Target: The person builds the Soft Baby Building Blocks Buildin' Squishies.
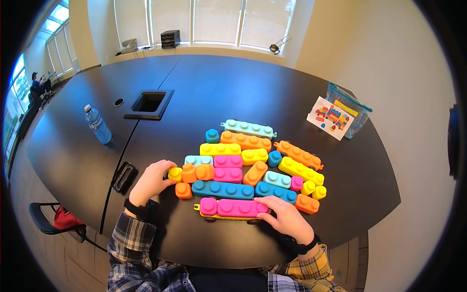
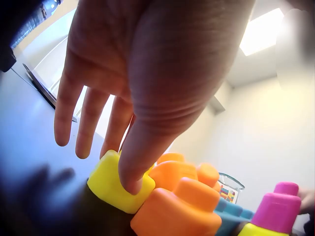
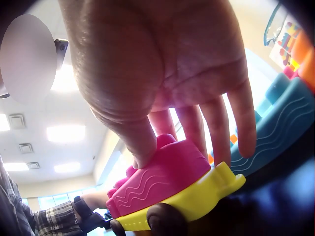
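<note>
the yellow wheeled base (image 3: 204, 194) is located at lower center of the head view, near the front edge of the worktop (image 1: 228, 87). it carries a small pink block (image 1: 208, 207) at its left end and a long pink block (image 1: 242, 208) along the remainder. the right hand (image 1: 288, 223) is at the right end of this assembly; its thumb and fingers pinch the long pink block.

the left hand (image 1: 153, 182) is at left of center. its thumb and fingers pinch a small yellow block (image 1: 175, 174); the outer fingers are extended and spread. orange blocks (image 1: 188, 173) are just beside the yellow block.

directly above the wheeled assembly in the frame, two long blue blocks (image 1: 223, 189) (image 1: 276, 192) lie end to end. yellow, pink, orange and light teal blocks fill the center. a light teal wheeled base (image 1: 249, 128) is at the top of the group; an orange wheeled base (image 1: 298, 155) is at its right.

at upper right, a picture card (image 1: 331, 118) stands tilted in front of a clear blue-edged bag (image 1: 361, 124). a water bottle (image 1: 98, 126) stands upright at left.
</note>
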Demonstrator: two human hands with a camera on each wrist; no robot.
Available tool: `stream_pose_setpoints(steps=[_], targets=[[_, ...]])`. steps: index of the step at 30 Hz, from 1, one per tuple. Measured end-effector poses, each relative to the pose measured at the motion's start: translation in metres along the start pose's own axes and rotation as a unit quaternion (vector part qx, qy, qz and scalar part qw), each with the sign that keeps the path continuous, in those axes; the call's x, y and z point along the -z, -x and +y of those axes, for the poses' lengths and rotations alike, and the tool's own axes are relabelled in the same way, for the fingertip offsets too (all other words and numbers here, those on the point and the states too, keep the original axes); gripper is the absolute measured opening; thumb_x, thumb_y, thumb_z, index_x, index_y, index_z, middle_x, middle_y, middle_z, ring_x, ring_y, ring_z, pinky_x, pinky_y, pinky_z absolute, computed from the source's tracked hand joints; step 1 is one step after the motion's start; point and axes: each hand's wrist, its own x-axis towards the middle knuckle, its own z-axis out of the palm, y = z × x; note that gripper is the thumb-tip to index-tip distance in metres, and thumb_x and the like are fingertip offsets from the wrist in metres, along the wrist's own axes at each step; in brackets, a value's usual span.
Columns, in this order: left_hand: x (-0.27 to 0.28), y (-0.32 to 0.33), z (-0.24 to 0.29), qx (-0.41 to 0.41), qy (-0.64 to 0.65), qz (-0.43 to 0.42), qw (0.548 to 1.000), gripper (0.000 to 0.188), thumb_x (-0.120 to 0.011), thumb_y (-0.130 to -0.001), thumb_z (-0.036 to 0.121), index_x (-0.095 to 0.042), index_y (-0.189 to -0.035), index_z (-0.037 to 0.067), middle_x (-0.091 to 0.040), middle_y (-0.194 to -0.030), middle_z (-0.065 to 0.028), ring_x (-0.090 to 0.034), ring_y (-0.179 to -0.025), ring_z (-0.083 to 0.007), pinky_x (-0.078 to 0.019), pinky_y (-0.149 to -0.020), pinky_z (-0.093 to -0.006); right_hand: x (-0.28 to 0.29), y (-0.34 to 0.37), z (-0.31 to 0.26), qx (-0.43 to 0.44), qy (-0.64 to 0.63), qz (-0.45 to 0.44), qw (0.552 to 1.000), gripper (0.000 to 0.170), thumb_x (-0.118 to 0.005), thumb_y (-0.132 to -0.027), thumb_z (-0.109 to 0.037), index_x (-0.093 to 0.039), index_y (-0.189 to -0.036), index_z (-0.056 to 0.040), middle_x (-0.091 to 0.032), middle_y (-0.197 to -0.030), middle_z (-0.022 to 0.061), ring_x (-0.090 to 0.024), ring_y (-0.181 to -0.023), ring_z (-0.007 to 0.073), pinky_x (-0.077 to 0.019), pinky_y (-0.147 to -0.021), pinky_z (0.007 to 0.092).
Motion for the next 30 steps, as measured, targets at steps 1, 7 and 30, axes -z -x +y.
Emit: stream_pose_setpoints(steps=[1, 7, 30], targets=[[0.002, 0.001, 0.003, -0.004, -0.016, 0.012, 1.0, 0.044, -0.087, -0.077, 0.009, -0.07, -0.117, 0.004, -0.07, -0.115, -0.0144, -0.069, -0.102, -0.0356, -0.0562, -0.091, -0.0415, 0.0, 0.0, 0.0, 0.0, 0.001, 0.0, 1.0, 0.042, -0.074, -0.097, -0.025, -0.066, -0.135, -0.0084, -0.069, -0.121, 0.0125, -0.068, -0.111, 0.0352, -0.0557, -0.093, 0.0407], [0.015, 0.011, 0.014, 0.057, -0.115, 0.076, 0.989, 0.045, -0.087, -0.078, 0.01, -0.068, -0.118, 0.005, -0.067, -0.11, -0.0141, -0.068, -0.098, -0.0377, -0.0563, -0.086, -0.0431, 0.0, 0.001, 0.0, -0.002, 0.003, 0.0, 1.0, 0.042, -0.074, -0.097, -0.025, -0.066, -0.135, -0.0088, -0.069, -0.121, 0.0126, -0.068, -0.111, 0.035, -0.0558, -0.093, 0.0406], [-0.025, 0.024, 0.136, -0.152, 0.071, -0.056, 0.984, 0.047, -0.083, -0.089, 0.02, -0.064, -0.129, 0.006, -0.063, -0.126, -0.0134, -0.066, -0.109, -0.0363, -0.0564, -0.093, -0.0426, -0.002, 0.0, -0.002, 0.005, 0.0, 0.006, 1.0, 0.043, -0.075, -0.097, -0.024, -0.065, -0.136, -0.0102, -0.069, -0.12, 0.0121, -0.068, -0.109, 0.035, -0.056, -0.091, 0.0408]])
